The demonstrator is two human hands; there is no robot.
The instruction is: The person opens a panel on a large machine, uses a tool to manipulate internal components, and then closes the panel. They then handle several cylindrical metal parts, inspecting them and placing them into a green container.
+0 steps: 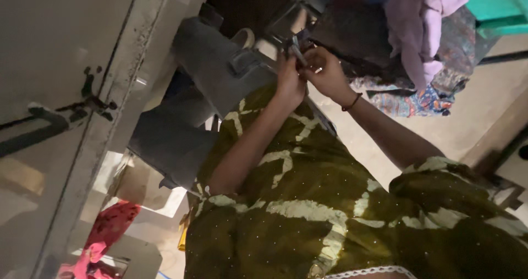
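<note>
Door (60,53) of pale painted metal fills the left of the frame, with a dark latch bracket (91,94) on its edge and a dark handle bar (33,130) lower down. Pink cloth (107,232) lies crumpled at the bottom left, below the door edge. Grey fabric-covered block (212,64), possibly a covered machine or stool, stands near the centre, with a second grey mass (170,141) just below it. Olive-green dotted garment (308,202) with pale streaks covers the wearer's body and both upper arms across the lower centre and right. Left hand (289,81) is raised above the garment, fingers curled and pressed together against the right hand (324,72); the two hands touch. Between them a small dark metal tool (296,52), scissors or a clip, cannot be told which, is pinched by the fingertips; it sits at the upper centre of the frame, just beside a shiny metal part (291,20). Dark thread bracelet (352,102) circles the right wrist. Lilac cloth (423,26) hangs at the upper right over a dark patterned fabric (412,100) with blue and red print. Teal plastic item (498,6) sits in the top right corner. Bare pale floor (473,114) shows at right
</note>
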